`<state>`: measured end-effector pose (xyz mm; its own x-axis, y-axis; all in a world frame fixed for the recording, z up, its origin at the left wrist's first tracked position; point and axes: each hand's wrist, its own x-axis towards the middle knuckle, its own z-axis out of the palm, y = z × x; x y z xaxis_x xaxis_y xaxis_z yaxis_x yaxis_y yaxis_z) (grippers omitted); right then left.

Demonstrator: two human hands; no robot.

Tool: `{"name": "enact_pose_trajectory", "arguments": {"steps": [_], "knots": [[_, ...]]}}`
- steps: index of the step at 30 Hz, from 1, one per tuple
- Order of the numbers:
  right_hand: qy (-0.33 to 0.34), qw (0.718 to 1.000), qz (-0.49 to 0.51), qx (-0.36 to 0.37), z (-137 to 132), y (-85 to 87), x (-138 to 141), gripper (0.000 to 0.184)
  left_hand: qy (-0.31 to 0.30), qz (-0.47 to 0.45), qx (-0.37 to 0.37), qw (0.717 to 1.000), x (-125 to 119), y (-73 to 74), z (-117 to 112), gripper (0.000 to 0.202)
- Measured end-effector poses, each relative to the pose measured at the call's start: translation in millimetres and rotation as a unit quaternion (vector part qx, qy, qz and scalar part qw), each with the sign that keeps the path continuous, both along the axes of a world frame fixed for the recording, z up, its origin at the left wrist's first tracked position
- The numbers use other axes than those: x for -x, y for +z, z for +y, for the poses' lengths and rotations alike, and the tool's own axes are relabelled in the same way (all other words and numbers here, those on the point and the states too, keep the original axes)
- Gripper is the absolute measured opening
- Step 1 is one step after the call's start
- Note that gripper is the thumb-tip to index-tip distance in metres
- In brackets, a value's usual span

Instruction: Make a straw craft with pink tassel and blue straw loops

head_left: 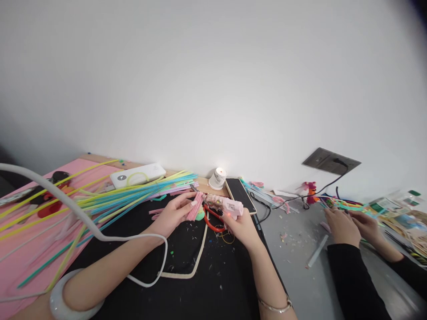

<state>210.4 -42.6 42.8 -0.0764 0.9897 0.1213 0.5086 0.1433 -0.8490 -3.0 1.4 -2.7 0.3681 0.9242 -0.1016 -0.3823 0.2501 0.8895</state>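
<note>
My left hand (pixel 176 214) pinches a short bundle of pink pipe cleaners (pixel 196 207) above the black mat (pixel 187 298). Wrapped in my right hand (pixel 240 224) is a pale pink hot glue gun (pixel 233 206) with a small red light showing. Its nozzle end points left, close to the bundle; whether they touch I cannot tell. Just below lie the red handles of scissors (pixel 211 224) and a light green round piece (pixel 200 214). A beige fuzzy stem (pixel 187 275) lies bent on the mat.
Long coloured pipe cleaners (pixel 133 200) spread at left beside a white power bank (pixel 137 175). A white cable (pixel 73 206) loops across my left forearm. At the wall stand a paper cup (pixel 218 178) and a phone (pixel 240 195). On the right, a co-worker's hands (pixel 343 226) handle pipe cleaners.
</note>
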Motion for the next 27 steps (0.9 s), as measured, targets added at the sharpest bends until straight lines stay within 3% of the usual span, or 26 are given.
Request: {"name": "enact_pose_trajectory", "arguments": {"steps": [10,16,19,27], "knots": [[0.088,0.995,0.024,0.050,-2.8,-1.1,-1.8,0.030,0.016,-0.011,-0.013,1.000,0.2,1.1,-0.2,0.048],[0.019,0.999,0.005,0.040,-2.2,-0.9,-2.1,0.022,0.005,-0.006,-0.014,1.000,0.3,1.4,-0.4,0.044],[-0.008,0.999,-0.004,0.031,-1.1,-1.1,-2.2,0.027,0.001,0.007,-0.008,1.000,-0.1,1.2,-0.1,0.042],[0.010,1.000,0.001,0.027,-1.1,0.9,-1.3,0.029,0.009,0.004,-0.010,1.000,-0.4,1.9,-0.4,0.043]]}}
